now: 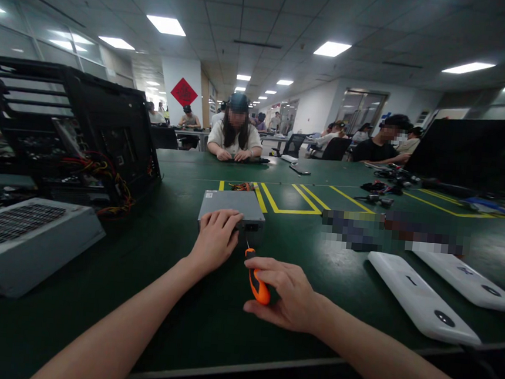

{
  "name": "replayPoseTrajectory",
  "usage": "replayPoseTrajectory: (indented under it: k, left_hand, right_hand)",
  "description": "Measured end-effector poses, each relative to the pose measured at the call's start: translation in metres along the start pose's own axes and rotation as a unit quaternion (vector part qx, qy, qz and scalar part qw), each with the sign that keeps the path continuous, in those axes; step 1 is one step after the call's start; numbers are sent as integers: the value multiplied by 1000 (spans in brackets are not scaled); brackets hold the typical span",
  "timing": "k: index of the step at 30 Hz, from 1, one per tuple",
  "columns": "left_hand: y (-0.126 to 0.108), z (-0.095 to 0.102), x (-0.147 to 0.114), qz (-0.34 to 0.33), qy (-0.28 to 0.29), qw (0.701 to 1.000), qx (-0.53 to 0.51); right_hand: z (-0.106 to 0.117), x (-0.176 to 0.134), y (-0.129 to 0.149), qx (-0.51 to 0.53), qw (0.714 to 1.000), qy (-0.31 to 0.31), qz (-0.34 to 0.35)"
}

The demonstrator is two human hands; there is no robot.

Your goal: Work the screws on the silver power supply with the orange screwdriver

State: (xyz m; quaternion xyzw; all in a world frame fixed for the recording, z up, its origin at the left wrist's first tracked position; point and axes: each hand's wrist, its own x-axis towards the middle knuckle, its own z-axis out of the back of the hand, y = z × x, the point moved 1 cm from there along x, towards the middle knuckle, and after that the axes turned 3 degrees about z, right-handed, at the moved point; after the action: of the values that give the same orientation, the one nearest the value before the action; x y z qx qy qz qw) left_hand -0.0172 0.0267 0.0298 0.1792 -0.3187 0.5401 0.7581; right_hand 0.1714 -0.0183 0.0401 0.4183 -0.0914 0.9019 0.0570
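A grey computer power supply [229,199] lies on the green table in front of me, its power socket on the near face. My left hand [217,236] grips its near left part, with fingers bent over the top. The fingers of my right hand [285,290] are closed around the handle of an orange and black screwdriver [258,284]. The thin shaft points away from me, and its tip is at the near face, just below the socket. Whether it sits in a screw is too small to tell.
An open black computer case [107,135] with loose cables stands at the left, a second power supply [31,235] before it. Two white devices [420,295] lie at the right, near a dark monitor [481,153]. A person [236,132] sits across the table [168,341].
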Motion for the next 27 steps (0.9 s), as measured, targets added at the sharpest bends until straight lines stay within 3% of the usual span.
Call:
replayPoseTrajectory:
  k: [6, 13, 19, 22, 25, 27]
  left_hand:
    - [-1, 1, 1, -2, -2, 1000, -2]
    - [-1, 1, 0, -2, 1, 1000, 8]
    - [-4, 6, 2, -23, 3, 999, 47]
    - [-4, 6, 2, -20, 8, 999, 49]
    - [-4, 6, 2, -14, 6, 999, 43]
    - [-4, 6, 2, -12, 4, 999, 38]
  right_hand:
    - [4, 9, 6, -34, 996, 62, 56]
    - [-3, 2, 2, 4, 1000, 5, 10]
    - [-2, 7, 5, -56, 994, 81, 50]
    - [-2, 8, 5, -79, 994, 47, 65]
    - [-3, 4, 1, -60, 998, -9, 32]
    - [-4, 2, 0, -40, 999, -15, 3]
